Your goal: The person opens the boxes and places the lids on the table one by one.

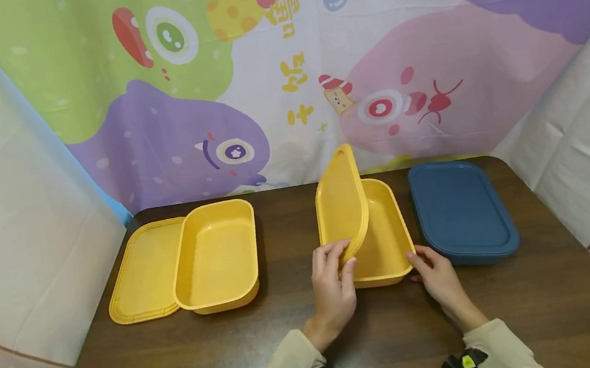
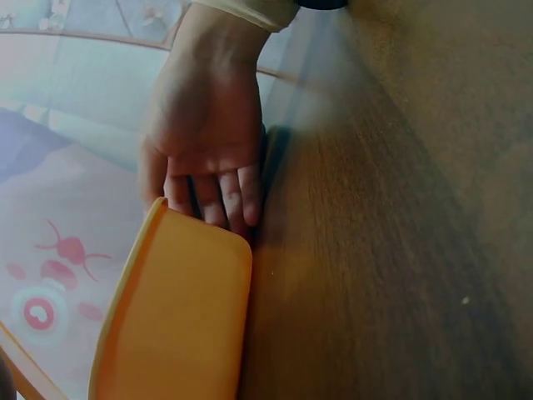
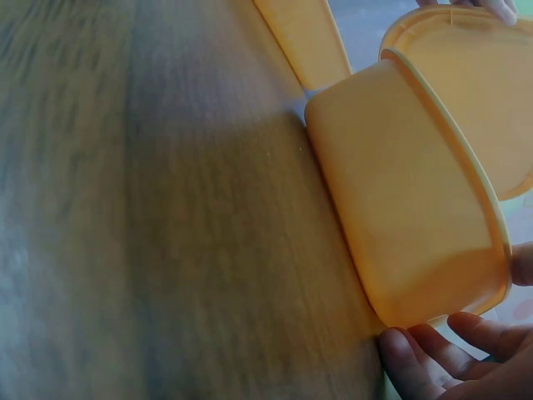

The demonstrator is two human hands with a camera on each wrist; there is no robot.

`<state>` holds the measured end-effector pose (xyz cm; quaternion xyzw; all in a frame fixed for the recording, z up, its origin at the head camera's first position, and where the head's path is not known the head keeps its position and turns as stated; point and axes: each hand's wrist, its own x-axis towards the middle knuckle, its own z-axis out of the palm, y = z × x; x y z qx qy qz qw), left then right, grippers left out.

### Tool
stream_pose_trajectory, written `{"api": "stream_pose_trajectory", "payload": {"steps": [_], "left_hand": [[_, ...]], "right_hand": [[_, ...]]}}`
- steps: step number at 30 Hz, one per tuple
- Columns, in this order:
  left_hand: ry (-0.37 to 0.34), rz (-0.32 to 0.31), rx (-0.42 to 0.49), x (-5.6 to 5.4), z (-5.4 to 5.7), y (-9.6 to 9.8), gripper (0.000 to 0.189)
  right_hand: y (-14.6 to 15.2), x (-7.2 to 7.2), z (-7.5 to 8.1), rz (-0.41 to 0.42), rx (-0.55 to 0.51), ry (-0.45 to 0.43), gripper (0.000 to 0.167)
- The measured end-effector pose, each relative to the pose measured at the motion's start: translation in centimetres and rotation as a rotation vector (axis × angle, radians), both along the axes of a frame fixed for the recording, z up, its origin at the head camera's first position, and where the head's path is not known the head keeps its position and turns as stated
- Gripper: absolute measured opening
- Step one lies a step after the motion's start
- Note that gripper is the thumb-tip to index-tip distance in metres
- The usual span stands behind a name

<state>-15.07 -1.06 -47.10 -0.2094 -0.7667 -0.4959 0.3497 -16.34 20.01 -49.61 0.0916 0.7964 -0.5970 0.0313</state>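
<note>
My left hand (image 1: 333, 284) pinches the near corner of a yellow lid (image 1: 342, 202), which stands tilted up over the left part of a yellow lunch box (image 1: 389, 249). At the box's near right corner, my right hand (image 1: 442, 279) holds the rim, thumb on top and fingers against the outer wall. The right wrist view shows the box wall (image 3: 408, 200), with the right hand's fingers (image 3: 470, 337) at its corner and the raised lid (image 3: 466, 92) behind. In the left wrist view the right hand (image 2: 208, 125) reaches the box end (image 2: 183, 292).
Left on the brown table (image 1: 184, 363) stands a second yellow box (image 1: 214, 252), uncovered, partly over a flat yellow lid (image 1: 146, 274). A dark blue box with its lid on (image 1: 463, 210) stands to the right. A printed cloth (image 1: 301, 145) hangs behind the table.
</note>
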Motion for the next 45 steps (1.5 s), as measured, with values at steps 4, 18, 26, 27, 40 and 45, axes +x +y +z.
{"api": "stream_pose_trajectory", "payload": {"steps": [4,18,26,27,40,45], "left_hand": [[-0.007,-0.010,0.052,0.0,-0.1,-0.1,0.026],[-0.049,-0.021,0.214,0.3,0.3,-0.5,0.029],[-0.047,-0.006,0.231,1.2,1.5,-0.6,0.030],[-0.050,-0.007,0.239,1.0,1.0,-0.6,0.029],[-0.039,-0.008,0.280,0.7,-0.2,-1.1,0.032],[-0.027,0.018,0.289,0.7,-0.2,-1.2,0.031]], "right_hand": [[-0.1,-0.1,0.1,-0.002,0.001,-0.001,0.047],[0.0,-0.2,0.1,0.004,0.024,-0.009,0.048],[0.0,-0.2,-0.2,-0.002,0.010,-0.007,0.045],[0.0,-0.2,-0.2,-0.002,0.010,-0.007,0.045],[0.2,-0.2,-0.3,0.006,0.018,-0.011,0.047],[0.2,-0.2,-0.2,0.010,0.022,-0.013,0.048]]}}
